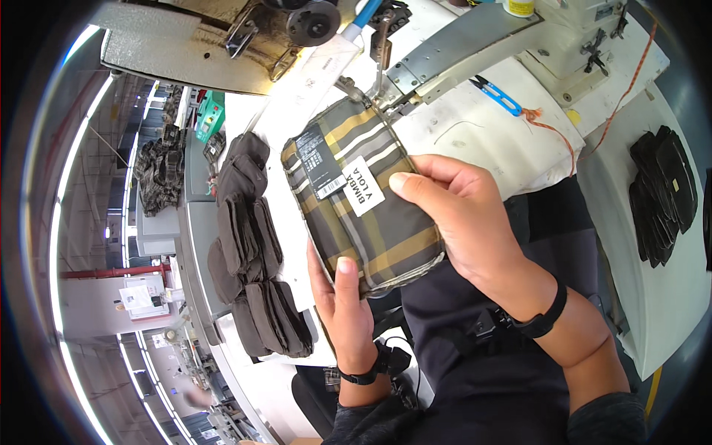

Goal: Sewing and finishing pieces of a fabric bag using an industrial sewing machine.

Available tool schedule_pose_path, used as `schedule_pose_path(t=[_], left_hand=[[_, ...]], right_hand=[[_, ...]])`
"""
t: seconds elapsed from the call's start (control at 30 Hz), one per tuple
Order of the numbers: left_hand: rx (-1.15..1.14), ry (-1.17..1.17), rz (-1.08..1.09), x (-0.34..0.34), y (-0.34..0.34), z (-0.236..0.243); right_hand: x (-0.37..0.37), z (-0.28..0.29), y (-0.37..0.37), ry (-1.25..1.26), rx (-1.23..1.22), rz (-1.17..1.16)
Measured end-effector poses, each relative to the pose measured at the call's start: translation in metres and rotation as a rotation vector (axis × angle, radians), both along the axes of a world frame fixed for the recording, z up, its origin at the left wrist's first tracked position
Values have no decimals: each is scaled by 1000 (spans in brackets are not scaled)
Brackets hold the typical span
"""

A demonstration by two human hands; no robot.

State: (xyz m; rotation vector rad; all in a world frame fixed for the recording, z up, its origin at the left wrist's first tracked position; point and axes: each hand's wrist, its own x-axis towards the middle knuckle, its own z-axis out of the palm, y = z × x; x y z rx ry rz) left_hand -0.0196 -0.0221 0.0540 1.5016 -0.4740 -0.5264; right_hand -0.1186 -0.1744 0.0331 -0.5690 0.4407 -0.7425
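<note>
Between my hands is a plaid fabric pouch piece in dark grey, mustard and white, with raw seam edges. A black printed label and a white label lie on its face. My left hand grips the lower left edge, thumb on top. My right hand holds the right edge, its thumb pressed beside the white label. The far end of the piece reaches the sewing machine's presser foot area; whether it touches the foot I cannot tell.
Stacks of dark brown fabric pieces lie at the left. Blue thread snips on an orange cord rest on the machine bed at the right. More dark pieces sit on a white surface at far right. The machine arm spans the top.
</note>
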Motion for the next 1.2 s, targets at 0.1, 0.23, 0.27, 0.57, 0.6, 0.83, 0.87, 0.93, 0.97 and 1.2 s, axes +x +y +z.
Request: schedule_pose_path(t=[0.1, 0.23, 0.27, 0.57, 0.6, 0.83, 0.87, 0.93, 0.97, 1.2], left_hand=[[84, -10, -68, 5, -4, -9], [48, 15, -112, 6, -18, -9], [8, 10, -106, 7, -22, -10], [7, -41, -60, 24, -46, -7], [16, -58, -59, 27, -47, -7], [-9, -85, -94, 45, -63, -8], [-11, -86, -86, 46, -68, -9], [-17, -73, -74, 50, -74, -13], [-13, -96, -71, 53, -77, -15], [-82, -135, -59, 74, -87, -23]], right_hand=[[2, -7, -9, -26, -37, -12], [8, -11, -22, -45, -39, 9], [10, -11, -24, -48, -42, 13], [31, -15, -43, -45, -98, -29], [33, -14, -44, -47, -97, -26], [37, -8, -53, 42, -152, -54], [35, -6, -54, 87, -151, -61], [33, -7, -58, 131, -167, -57], [31, -8, -60, 170, -180, -57], [1, -41, -84, 606, -897, -367]])
